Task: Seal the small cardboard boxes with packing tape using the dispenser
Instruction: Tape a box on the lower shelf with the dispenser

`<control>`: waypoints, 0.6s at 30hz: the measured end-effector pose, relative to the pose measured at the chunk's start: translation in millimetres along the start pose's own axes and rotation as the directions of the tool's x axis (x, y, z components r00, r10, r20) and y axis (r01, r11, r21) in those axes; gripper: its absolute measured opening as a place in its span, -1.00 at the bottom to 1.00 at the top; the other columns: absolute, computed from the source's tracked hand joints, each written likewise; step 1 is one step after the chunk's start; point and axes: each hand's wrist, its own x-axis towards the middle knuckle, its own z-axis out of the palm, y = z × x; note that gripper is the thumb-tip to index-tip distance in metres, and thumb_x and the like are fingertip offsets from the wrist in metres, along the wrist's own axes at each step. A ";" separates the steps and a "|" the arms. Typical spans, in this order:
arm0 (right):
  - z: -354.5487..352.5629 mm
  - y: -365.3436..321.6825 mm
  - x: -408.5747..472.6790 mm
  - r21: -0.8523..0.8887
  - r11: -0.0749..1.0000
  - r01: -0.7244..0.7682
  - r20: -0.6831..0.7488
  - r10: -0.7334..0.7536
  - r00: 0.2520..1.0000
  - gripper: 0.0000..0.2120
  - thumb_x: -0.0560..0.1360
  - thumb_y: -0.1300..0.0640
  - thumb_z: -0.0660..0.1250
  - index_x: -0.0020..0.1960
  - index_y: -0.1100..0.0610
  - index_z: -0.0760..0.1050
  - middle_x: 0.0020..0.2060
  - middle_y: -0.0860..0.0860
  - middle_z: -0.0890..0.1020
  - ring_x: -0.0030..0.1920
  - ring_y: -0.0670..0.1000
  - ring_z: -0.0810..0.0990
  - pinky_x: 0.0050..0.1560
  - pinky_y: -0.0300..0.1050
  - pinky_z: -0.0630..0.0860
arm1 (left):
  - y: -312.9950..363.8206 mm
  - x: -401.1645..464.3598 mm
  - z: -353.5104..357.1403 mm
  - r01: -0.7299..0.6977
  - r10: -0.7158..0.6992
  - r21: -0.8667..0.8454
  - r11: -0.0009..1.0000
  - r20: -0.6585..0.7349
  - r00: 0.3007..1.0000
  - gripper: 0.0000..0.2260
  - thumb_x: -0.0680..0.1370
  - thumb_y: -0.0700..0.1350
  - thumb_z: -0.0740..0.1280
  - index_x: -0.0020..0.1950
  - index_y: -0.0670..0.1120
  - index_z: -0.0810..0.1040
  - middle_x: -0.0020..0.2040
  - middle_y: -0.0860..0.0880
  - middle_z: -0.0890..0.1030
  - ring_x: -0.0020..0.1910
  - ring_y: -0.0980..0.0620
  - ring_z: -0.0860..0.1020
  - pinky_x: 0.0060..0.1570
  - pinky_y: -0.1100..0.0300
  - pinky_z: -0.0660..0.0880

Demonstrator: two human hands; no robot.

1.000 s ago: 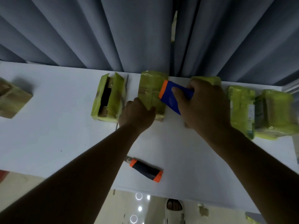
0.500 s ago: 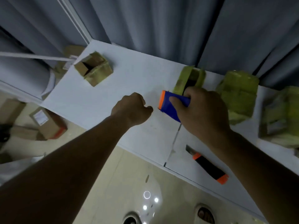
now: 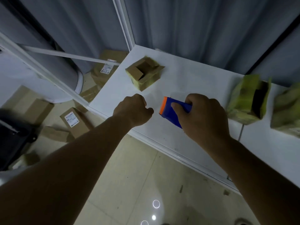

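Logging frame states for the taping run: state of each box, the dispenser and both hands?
open box: upright, flaps open, untaped on top
wrapped box: on its side, opening showing
tape dispenser: held above the table
right hand: gripping the dispenser
left hand: fist, empty

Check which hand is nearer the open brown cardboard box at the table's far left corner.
Left. The left hand hangs just below the open brown cardboard box, fingers curled, holding nothing. The right hand sits farther right, gripping the blue-and-orange tape dispenser.
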 end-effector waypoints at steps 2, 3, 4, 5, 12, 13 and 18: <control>3.9 -7.7 7.5 -0.001 1.000 0.004 -0.003 -0.004 1.000 -0.66 0.57 -0.22 0.28 -0.12 0.04 0.37 -0.29 -0.06 0.52 -0.36 -0.05 0.48 -0.33 -0.23 0.33 | -9.0 11.9 -5.2 -0.012 0.012 -0.016 1.000 -0.012 1.000 -0.65 0.60 0.10 0.33 0.31 -0.06 0.53 0.19 0.01 0.60 0.00 0.09 0.47 -0.05 0.22 0.42; 5.6 -10.2 12.2 -0.004 1.000 0.004 -0.013 -0.004 1.000 -0.66 0.57 -0.22 0.28 -0.12 0.04 0.36 -0.29 -0.06 0.52 -0.36 -0.06 0.48 -0.32 -0.23 0.33 | -11.0 18.2 -6.7 -0.020 0.020 -0.019 1.000 -0.016 1.000 -0.64 0.60 0.09 0.33 0.32 -0.06 0.53 0.20 0.00 0.59 0.00 0.09 0.46 -0.05 0.22 0.41; 7.4 -11.6 17.2 -0.009 1.000 0.001 -0.023 -0.002 1.000 -0.66 0.56 -0.22 0.29 -0.13 0.04 0.36 -0.31 -0.07 0.50 -0.39 -0.08 0.46 -0.34 -0.24 0.31 | -11.8 25.0 -7.1 -0.027 0.027 -0.022 0.999 -0.014 1.000 -0.63 0.60 0.09 0.33 0.34 -0.06 0.52 0.22 0.00 0.59 0.00 0.09 0.45 -0.06 0.23 0.40; 9.1 -11.9 22.7 -0.013 1.000 -0.003 -0.033 0.002 0.999 -0.66 0.56 -0.22 0.29 -0.15 0.04 0.35 -0.35 -0.09 0.48 -0.42 -0.11 0.43 -0.37 -0.26 0.28 | -11.3 32.1 -6.8 -0.033 0.033 -0.024 0.999 -0.006 0.999 -0.62 0.60 0.10 0.33 0.35 -0.06 0.51 0.23 0.00 0.58 0.00 0.09 0.44 -0.06 0.22 0.38; 40.5 -1.8 77.5 0.026 0.999 -0.028 -0.010 0.028 1.000 -0.65 0.55 -0.22 0.30 -0.19 0.02 0.35 -0.35 -0.06 0.51 -0.42 -0.14 0.42 -0.38 -0.24 0.32 | -8.0 102.7 -5.2 -0.065 0.066 0.006 0.998 -0.045 0.997 -0.46 0.54 0.10 0.42 0.45 -0.06 0.37 0.21 -0.09 0.52 0.08 -0.01 0.44 -0.08 0.14 0.41; 46.3 -0.7 86.8 0.037 0.999 -0.031 -0.005 0.032 0.999 -0.65 0.55 -0.22 0.30 -0.20 0.02 0.34 -0.37 -0.06 0.50 -0.42 -0.15 0.42 -0.39 -0.25 0.31 | -9.2 116.5 -5.0 -0.071 0.070 -0.007 0.997 -0.058 0.996 -0.42 0.52 0.09 0.45 0.47 -0.04 0.34 0.25 -0.10 0.50 0.14 -0.04 0.45 -0.05 0.12 0.43; 66.1 16.3 120.3 0.044 0.998 -0.053 0.010 0.052 0.999 -0.65 0.55 -0.22 0.30 -0.20 0.00 0.33 -0.38 -0.10 0.45 -0.40 -0.13 0.44 -0.40 -0.25 0.29 | -5.8 176.0 7.3 -0.117 0.114 -0.028 0.993 -0.086 0.990 -0.18 0.42 0.10 0.55 0.56 0.09 0.19 0.49 -0.13 0.32 0.41 -0.22 0.34 0.25 -0.11 0.46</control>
